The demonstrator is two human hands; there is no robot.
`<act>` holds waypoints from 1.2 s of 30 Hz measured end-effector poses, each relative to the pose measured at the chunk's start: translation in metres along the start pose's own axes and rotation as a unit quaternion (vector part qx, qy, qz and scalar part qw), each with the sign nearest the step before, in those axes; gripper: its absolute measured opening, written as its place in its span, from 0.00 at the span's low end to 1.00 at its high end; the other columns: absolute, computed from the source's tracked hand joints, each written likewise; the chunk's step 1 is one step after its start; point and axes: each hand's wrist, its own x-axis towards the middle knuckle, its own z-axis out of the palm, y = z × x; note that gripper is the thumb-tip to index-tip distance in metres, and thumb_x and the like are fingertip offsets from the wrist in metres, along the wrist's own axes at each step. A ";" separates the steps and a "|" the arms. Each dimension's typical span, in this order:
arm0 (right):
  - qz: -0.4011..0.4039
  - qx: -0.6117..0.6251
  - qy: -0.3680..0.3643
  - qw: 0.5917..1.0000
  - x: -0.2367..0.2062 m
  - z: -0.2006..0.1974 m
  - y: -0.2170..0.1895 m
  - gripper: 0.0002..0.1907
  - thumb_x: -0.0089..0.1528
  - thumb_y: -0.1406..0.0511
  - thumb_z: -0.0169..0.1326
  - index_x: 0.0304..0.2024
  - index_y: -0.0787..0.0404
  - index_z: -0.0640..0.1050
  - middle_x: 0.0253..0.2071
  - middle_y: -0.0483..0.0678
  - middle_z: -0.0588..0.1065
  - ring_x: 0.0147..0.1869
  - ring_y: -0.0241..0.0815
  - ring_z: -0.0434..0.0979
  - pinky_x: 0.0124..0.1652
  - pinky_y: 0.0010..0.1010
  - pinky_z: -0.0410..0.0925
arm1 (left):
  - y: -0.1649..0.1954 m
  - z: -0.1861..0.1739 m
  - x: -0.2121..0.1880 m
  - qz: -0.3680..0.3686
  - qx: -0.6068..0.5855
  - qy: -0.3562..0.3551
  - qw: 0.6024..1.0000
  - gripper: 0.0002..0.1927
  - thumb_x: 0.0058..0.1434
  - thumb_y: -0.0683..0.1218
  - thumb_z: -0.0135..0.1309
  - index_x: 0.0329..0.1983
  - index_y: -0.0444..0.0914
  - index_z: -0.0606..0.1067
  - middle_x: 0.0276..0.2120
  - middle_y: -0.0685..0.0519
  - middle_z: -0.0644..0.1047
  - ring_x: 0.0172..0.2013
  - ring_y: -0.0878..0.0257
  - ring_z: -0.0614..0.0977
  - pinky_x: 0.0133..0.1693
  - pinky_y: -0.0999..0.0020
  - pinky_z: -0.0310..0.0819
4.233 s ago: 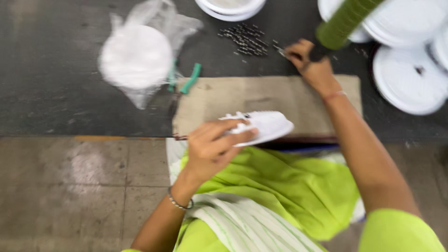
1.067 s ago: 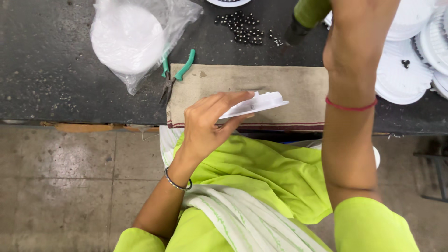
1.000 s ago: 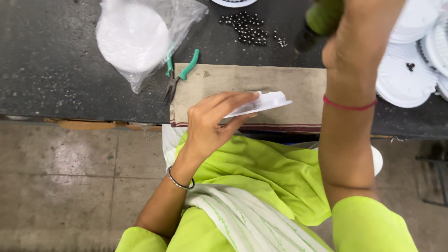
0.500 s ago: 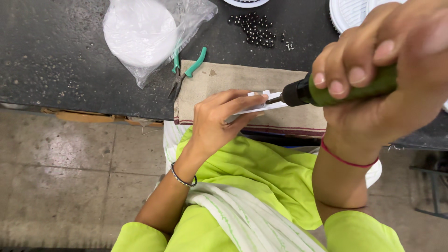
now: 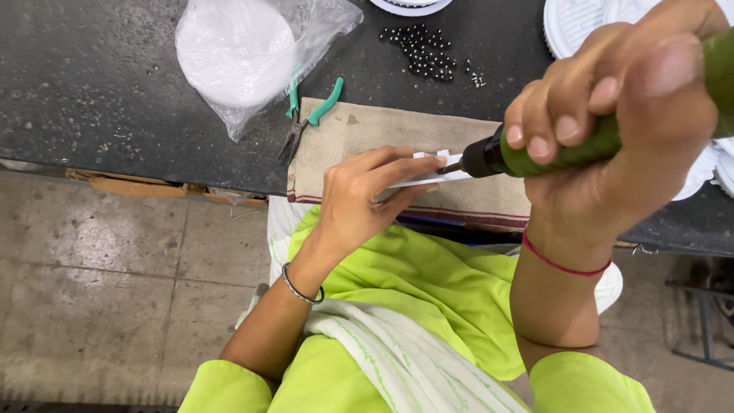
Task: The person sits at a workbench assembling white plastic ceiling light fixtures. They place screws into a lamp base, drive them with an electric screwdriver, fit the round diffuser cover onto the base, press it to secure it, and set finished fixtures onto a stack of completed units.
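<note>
- Fingers of the left hand [image 5: 359,200] pinched a small white plastic part [image 5: 428,170], thumb below and fingertips laid along its upper face, holding it flat over the brown cloth mat [image 5: 359,138].
- Right hand [image 5: 619,130] was wrapped tight in a fist round the green handle of a screwdriver [image 5: 558,149], close to the camera and large in view.
- Black collar and metal tip of that tool pointed toward 9 o'clock and met the white part at its right edge.
- White part sat near the middle of the view, above the mat's front edge, at the near side of the dark worktable [image 5: 92,84].
- Green-handled pliers [image 5: 310,115] lay at 11 o'clock from the left hand, partly on the mat's corner, partly on the table.
- Clear plastic bag [image 5: 245,53] holding white discs rested just beyond the pliers, at 10 o'clock.
- Small black beads [image 5: 424,52] were scattered on the table at 12 o'clock, well apart from the hands.
- White round plates [image 5: 573,23] were stacked at 2 o'clock, behind the right hand.
- Thin bangle circled the left wrist; red thread circled the right.
</note>
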 end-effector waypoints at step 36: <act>0.021 -0.094 -0.018 0.995 0.028 -0.031 0.001 0.16 0.78 0.61 0.54 0.42 0.63 0.64 0.27 0.49 0.60 0.26 0.42 0.59 0.30 0.32 0.61 | 0.000 0.004 -0.007 -0.003 0.031 0.006 0.999 0.26 0.55 0.46 0.70 0.57 0.44 0.77 0.43 0.53 0.83 0.42 0.56 0.85 0.43 0.62 0.78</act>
